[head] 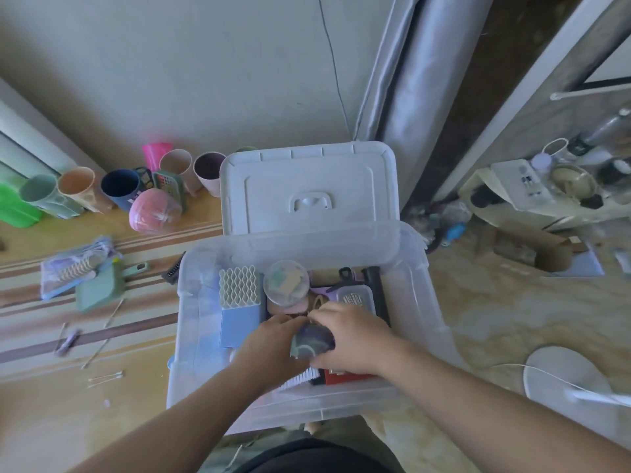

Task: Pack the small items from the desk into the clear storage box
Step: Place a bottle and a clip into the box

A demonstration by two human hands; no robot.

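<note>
Beside a cluttered desk (102, 387), inside the clear box (191, 302): left hand (269, 339) and right hand (348, 332), fingers curled, gripping a purplish, possibly wrapped bundle (312, 341).

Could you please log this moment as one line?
both hands: left hand, right hand | holding purple patterned pouch | inside clear plastic storage box

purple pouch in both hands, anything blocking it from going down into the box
Partly. Both the left hand and right hand hold the purple pouch inside the clear storage box, lid up. Packed items crowd beneath: a round container behind, a white brush and red item in front.
</note>
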